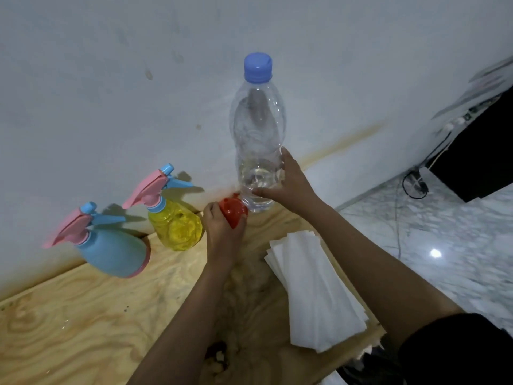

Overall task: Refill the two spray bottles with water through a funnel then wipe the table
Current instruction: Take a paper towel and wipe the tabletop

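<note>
Left hand (222,234) grips what seems a funnel (232,211).

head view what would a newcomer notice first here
The tall clear water bottle with its blue cap is upright at the back of the table, the right hand gripping its base. Beside it the left hand holds a red funnel. Left of that stand a yellow spray bottle and a blue spray bottle.

Dim light, soft shadows on wall (111,79), floor (435,253) glare, warped blurry edges
</note>
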Motion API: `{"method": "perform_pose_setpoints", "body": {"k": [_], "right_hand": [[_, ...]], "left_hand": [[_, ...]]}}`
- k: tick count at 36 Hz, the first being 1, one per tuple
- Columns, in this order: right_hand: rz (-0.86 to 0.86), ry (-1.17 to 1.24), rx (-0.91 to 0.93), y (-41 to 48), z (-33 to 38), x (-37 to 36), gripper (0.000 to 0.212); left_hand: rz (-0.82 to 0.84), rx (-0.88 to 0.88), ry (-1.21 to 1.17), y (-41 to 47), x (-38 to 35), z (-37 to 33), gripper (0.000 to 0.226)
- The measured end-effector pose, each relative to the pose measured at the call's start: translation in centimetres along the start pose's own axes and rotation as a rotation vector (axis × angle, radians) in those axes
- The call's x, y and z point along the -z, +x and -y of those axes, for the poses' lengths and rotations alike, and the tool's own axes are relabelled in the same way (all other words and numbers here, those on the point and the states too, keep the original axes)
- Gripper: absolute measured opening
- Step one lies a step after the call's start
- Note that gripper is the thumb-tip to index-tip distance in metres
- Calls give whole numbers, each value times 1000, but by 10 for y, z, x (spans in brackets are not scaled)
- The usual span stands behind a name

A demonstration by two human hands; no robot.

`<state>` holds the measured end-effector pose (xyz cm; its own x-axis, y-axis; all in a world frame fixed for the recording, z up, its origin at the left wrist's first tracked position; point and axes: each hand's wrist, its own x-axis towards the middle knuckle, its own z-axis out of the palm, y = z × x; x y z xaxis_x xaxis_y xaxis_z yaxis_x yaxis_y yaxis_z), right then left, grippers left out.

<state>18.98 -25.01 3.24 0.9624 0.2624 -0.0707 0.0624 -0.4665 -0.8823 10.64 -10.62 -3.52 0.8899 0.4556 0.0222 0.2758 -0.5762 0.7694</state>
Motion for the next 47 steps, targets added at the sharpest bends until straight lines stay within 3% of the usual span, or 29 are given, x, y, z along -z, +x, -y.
{"method": "perform_pose_setpoints", "body": {"k": [3,6,8,10,14,20,24,27,31,33,40,43,47], "right_hand": [[-26,-2,-26,-22,-1,11,79],[-119,-58,-55,-55,-13,18,54],[-186,-98,-84,-82,-27,22,41],[-238,-141,-135,-113,-39,22,35],[-273,-310,-215,-167,-65,7,38],[-205,-556,8,-222,-76,-36,58],[-118,-756,118,-238,-95,-60,73],[-170,-703,143,-242,-107,-66,60],[-245,-466,183,-242,-113,-61,33],[-277,-334,176,-243,-109,-57,37],[-443,76,-43,-244,-80,-37,16],[-478,203,-114,-244,-65,-23,16],[-544,176,-105,-246,-56,-7,14]], "left_hand": [[2,-32,-95,-18,5,-6,51],[247,-163,-81,-34,0,-3,39],[432,-238,-28,-37,-5,-4,42],[515,-324,33,-36,-11,-9,40],[630,-534,150,-32,-19,-19,45],[877,-833,279,-27,-24,-17,48],[986,-894,353,-27,-25,-9,50],[1051,-870,372,-26,-23,-4,51],[1075,-858,307,-26,-22,5,50],[1085,-860,276,-27,-21,7,50],[972,-1050,193,-35,-17,12,64],[885,-1101,114,-39,-19,11,51],[748,-1096,-20,-41,-21,3,28]]}}
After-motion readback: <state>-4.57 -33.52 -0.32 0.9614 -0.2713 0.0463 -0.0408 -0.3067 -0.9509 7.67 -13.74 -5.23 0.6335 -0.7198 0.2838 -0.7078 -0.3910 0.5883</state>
